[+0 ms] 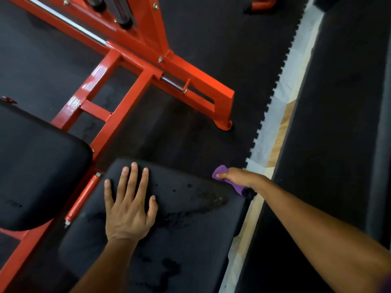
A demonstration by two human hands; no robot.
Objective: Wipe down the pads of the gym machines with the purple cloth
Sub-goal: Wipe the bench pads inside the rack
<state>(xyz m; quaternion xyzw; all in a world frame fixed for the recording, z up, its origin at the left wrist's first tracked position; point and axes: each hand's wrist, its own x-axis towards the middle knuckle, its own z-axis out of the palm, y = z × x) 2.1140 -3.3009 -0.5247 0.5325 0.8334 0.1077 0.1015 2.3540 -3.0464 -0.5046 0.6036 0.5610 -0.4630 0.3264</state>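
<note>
Right now the red machine frame (pixel 135 66) fills the upper left of the frame, above the black rubber floor (pixel 190 123). Lower centre lies the worn black pad (pixel 190 218), scuffed and flaking. Your left hand (pixel 129 206) rests flat on it, fingers spread straight. At the pad's right edge, your right hand (pixel 234 176) grips the purple cloth (pixel 222 172), bunched in its fingers.

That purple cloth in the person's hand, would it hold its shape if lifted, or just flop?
Probably floppy: the purple cloth is bunched in the right hand and folds over the edge of the pad. It looks light, since curled fingers alone hold it. Likely not slippery, though wet marks on the pad suggest it may be damp.
</note>
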